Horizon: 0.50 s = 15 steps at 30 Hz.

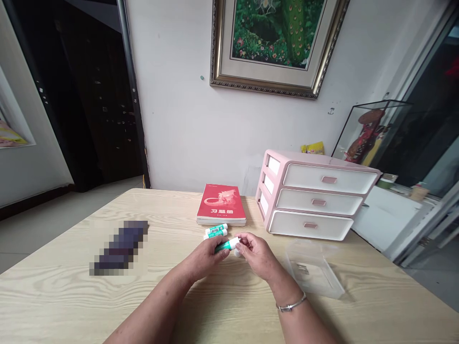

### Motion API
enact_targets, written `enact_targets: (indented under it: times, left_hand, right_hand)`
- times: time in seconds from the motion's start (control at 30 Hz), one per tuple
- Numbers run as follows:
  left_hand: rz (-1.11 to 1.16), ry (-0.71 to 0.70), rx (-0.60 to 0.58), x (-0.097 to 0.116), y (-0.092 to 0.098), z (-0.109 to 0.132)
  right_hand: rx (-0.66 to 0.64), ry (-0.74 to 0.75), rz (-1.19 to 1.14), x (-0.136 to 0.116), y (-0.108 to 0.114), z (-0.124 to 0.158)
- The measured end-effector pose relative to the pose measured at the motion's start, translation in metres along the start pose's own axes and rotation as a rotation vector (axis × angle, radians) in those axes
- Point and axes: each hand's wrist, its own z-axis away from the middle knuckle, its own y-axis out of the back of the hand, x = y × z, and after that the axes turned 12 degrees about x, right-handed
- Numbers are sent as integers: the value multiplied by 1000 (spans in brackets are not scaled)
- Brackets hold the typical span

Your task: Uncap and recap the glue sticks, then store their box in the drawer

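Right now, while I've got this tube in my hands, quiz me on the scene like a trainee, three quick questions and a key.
1. True or false: the red book lies to the left of the pink drawer unit.
2. The left hand holds a green-and-white tube. Where on it are the fingers of the right hand? A: the green barrel. B: the white end.
3. How many drawer fronts show on the unit?

Key: 1 true; 2 B; 3 three.

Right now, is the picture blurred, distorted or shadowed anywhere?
Head view: the dark patch is pixelated; head view: the door frame leans, perhaps lens stretch; head view: shadows darken the table around the forearms, while the held tube looks fairly sharp.
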Motion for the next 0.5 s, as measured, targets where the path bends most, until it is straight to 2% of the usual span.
enact_targets:
  times: [0.13, 0.3, 0.5]
  left_hand:
    - [-33, -34, 2, -3, -2, -1]
    - [-111, -45, 26, -4, -7, -1]
    - [-216, -83, 117, -1, -11, 3]
  right_hand:
    - [2, -63, 58, -3, 1, 0]
    - [30, -55, 121, -4, 0, -1]
    - [65, -123, 112, -5, -4, 0]
